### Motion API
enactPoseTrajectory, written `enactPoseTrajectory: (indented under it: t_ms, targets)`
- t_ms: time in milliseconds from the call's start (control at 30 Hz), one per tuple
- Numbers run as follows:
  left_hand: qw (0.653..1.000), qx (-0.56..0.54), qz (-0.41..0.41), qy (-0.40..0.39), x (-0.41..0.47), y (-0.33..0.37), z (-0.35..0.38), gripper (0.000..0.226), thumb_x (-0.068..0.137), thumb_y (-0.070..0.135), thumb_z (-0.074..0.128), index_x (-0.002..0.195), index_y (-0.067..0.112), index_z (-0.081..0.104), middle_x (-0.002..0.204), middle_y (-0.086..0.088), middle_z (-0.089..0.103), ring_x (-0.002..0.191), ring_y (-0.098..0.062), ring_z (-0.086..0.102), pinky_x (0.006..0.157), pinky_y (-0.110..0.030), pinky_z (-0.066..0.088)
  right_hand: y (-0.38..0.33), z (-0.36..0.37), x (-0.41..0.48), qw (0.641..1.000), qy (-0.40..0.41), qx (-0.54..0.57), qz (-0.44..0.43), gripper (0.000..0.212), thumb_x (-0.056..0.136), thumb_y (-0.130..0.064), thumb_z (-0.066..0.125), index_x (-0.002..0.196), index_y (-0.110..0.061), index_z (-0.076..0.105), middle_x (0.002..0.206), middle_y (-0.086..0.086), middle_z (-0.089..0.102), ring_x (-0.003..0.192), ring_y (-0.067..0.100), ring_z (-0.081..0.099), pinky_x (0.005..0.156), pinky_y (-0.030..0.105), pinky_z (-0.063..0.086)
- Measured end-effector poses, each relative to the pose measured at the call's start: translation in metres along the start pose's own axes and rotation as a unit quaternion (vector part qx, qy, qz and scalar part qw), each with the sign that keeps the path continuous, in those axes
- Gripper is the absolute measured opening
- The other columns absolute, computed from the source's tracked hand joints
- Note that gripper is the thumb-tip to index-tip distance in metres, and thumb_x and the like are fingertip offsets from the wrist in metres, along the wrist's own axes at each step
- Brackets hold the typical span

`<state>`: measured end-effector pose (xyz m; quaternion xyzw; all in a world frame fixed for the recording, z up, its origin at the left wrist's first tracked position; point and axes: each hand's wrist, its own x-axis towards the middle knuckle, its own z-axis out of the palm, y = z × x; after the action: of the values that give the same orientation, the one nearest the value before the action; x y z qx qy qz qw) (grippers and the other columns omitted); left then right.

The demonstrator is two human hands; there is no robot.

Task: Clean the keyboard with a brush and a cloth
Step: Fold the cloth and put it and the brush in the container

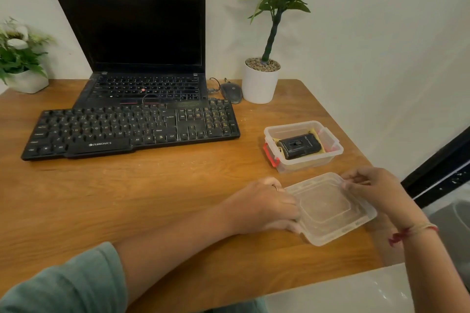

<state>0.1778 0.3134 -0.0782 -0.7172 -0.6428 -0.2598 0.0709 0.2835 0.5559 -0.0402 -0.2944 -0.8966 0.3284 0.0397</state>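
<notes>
Both forearms are reaching forward and converging, the left hand [264, 207], palm down with a ring [275, 187] on one finger, gripping the left edge of the lid [328, 208] with curled fingers, while the right hand [373, 190], a red thread [404, 233] around its wrist, is pinching the far right edge.
</notes>
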Motion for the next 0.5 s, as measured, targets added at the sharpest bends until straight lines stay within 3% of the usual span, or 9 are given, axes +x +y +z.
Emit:
enactPoseTrajectory:
  t_ms: [67, 167, 200, 267, 333, 367, 433, 500]
  targets:
    - [0.996, -0.038, -0.040, 0.064, 0.000, 0.004, -0.005, 0.019, 0.094, 0.029, 0.059, 0.094, 0.014, 0.071, 0.086, 0.003, 0.070, 0.077, -0.008, 0.064, 0.082, -0.023, 0.047, 0.000, -0.011, -0.003, 0.994, -0.022, 0.108, 0.000, 0.010, 0.083, -0.024, 0.070, 0.087, -0.016, 0.073, 0.090, 0.005, 0.070, 0.089, 0.024, 0.063, 0.082, 0.039, 0.051]
    - [0.971, -0.118, -0.133, 0.161, 0.009, 0.008, -0.018, 0.019, 0.097, 0.027, 0.055, 0.095, 0.014, 0.068, 0.083, 0.007, 0.066, 0.072, -0.002, 0.058, 0.062, -0.015, 0.048, 0.000, -0.027, 0.001, 0.942, -0.050, 0.332, 0.019, 0.076, 0.057, -0.067, 0.073, 0.100, -0.005, 0.068, 0.091, 0.011, 0.068, 0.082, 0.022, 0.062, 0.067, 0.028, 0.056]
    - [0.951, -0.169, -0.176, 0.188, 0.013, 0.009, -0.023, 0.014, 0.098, 0.025, 0.055, 0.094, 0.018, 0.067, 0.083, 0.012, 0.064, 0.071, -0.003, 0.058, 0.061, -0.016, 0.047, -0.002, -0.030, 0.004, 0.918, -0.056, 0.392, 0.019, 0.087, 0.052, -0.074, 0.069, 0.104, -0.005, 0.064, 0.091, 0.012, 0.067, 0.081, 0.020, 0.063, 0.065, 0.025, 0.057]
    - [0.885, -0.287, -0.265, 0.254, 0.025, 0.009, -0.031, 0.013, 0.098, 0.020, 0.057, 0.088, 0.027, 0.061, 0.077, 0.018, 0.063, 0.070, -0.002, 0.060, 0.064, -0.022, 0.052, -0.009, -0.031, 0.010, 0.893, -0.053, 0.446, -0.004, 0.084, 0.052, -0.075, 0.060, 0.106, -0.010, 0.061, 0.090, 0.008, 0.069, 0.084, 0.018, 0.066, 0.066, 0.023, 0.057]
    - [0.789, -0.389, -0.354, 0.317, 0.037, 0.005, -0.037, 0.014, 0.098, 0.018, 0.058, 0.085, 0.024, 0.061, 0.073, 0.014, 0.066, 0.069, -0.006, 0.064, 0.067, -0.037, 0.060, -0.022, -0.028, 0.015, 0.906, -0.036, 0.419, -0.041, 0.076, 0.052, -0.067, 0.065, 0.107, -0.016, 0.063, 0.094, 0.001, 0.073, 0.089, 0.016, 0.069, 0.071, 0.022, 0.057]
    - [0.748, -0.417, -0.391, 0.337, 0.043, 0.001, -0.039, 0.011, 0.097, 0.018, 0.059, 0.087, 0.020, 0.062, 0.075, 0.011, 0.068, 0.070, -0.008, 0.065, 0.067, -0.039, 0.061, -0.027, -0.025, 0.019, 0.917, -0.023, 0.394, -0.057, 0.066, 0.056, -0.060, 0.069, 0.107, -0.018, 0.064, 0.097, 0.001, 0.073, 0.092, 0.014, 0.069, 0.073, 0.021, 0.057]
    - [0.695, -0.441, -0.441, 0.357, 0.052, -0.010, -0.040, 0.005, 0.096, 0.016, 0.060, 0.093, 0.018, 0.063, 0.087, 0.002, 0.070, 0.077, -0.009, 0.067, 0.066, -0.029, 0.060, -0.035, -0.017, 0.028, 0.942, 0.017, 0.327, -0.077, 0.039, 0.073, -0.041, 0.071, 0.107, -0.023, 0.065, 0.100, 0.002, 0.071, 0.094, 0.015, 0.068, 0.077, 0.024, 0.057]
    - [0.661, -0.450, -0.471, 0.372, 0.056, -0.021, -0.039, 0.005, 0.095, 0.013, 0.062, 0.097, 0.017, 0.064, 0.096, -0.007, 0.070, 0.080, -0.011, 0.068, 0.064, -0.022, 0.058, -0.037, -0.010, 0.043, 0.963, 0.073, 0.248, -0.078, 0.026, 0.085, -0.025, 0.069, 0.110, -0.020, 0.067, 0.103, 0.006, 0.069, 0.098, 0.020, 0.065, 0.082, 0.031, 0.054]
